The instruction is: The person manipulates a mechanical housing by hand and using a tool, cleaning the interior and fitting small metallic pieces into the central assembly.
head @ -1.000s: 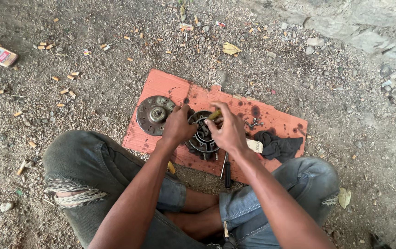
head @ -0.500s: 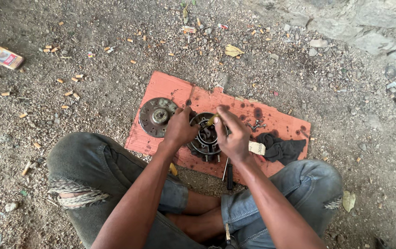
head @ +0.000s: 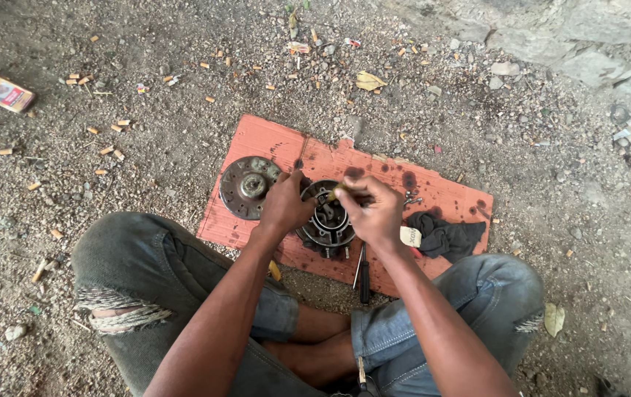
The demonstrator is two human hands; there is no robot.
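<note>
A: The round metal motor housing (head: 328, 223) lies flat on the red cardboard sheet (head: 374, 165), open face up, so its axis points at the camera.

B: And the 2 hands?

A: The left hand (head: 286, 204) grips its rim, I think to steady it. The right hand (head: 375, 213) is closed on a small yellowish tool (head: 335, 191) over it. The round metal disc (head: 248, 186) sits left of the housing, the dark rag (head: 444, 235) right.
</note>
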